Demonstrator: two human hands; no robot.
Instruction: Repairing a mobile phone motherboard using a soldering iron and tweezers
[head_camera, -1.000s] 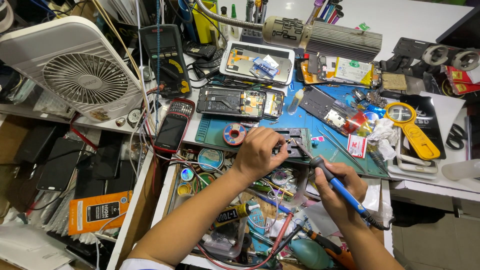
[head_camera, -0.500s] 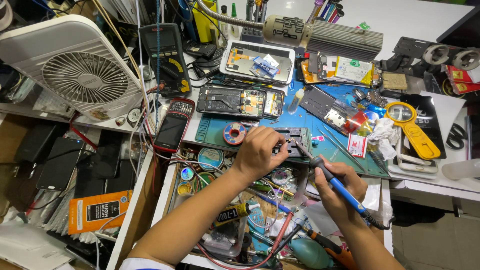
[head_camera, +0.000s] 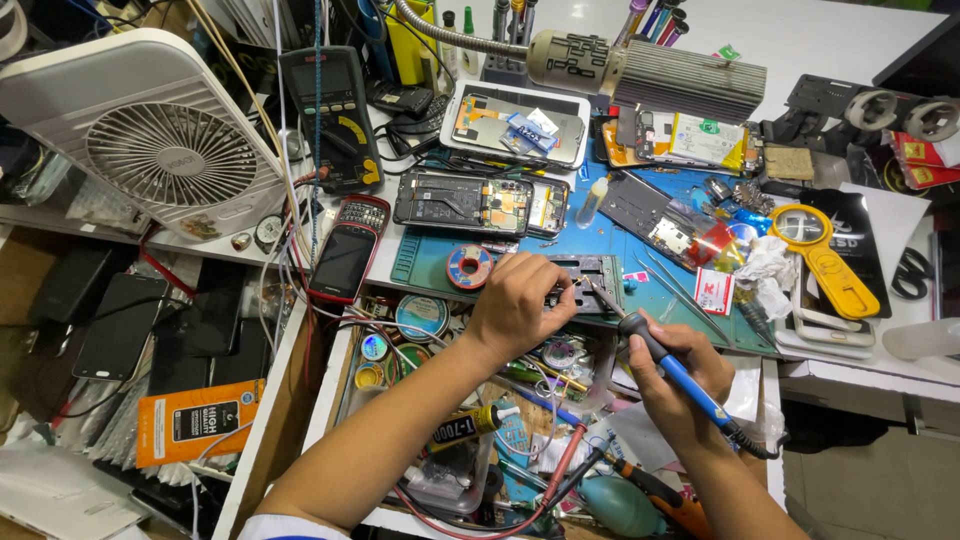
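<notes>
Left hand (head_camera: 520, 305) pinches down on dark board holder (head_camera: 590, 280) on counter (head_camera: 850, 40); right hand (head_camera: 672, 385) grips blue-handled soldering iron (head_camera: 672, 375), tip at holder

Crowded electronics repair worktop (head_camera: 850, 40) seen from above.
White surface under bright, even light; a blue work mat (head_camera: 610, 240) covers its middle, grey tiled floor (head_camera: 880, 490) at lower right.

fan (head_camera: 150, 150) left, magnifier (head_camera: 825, 255) right of mat (head_camera: 620, 225)
</notes>
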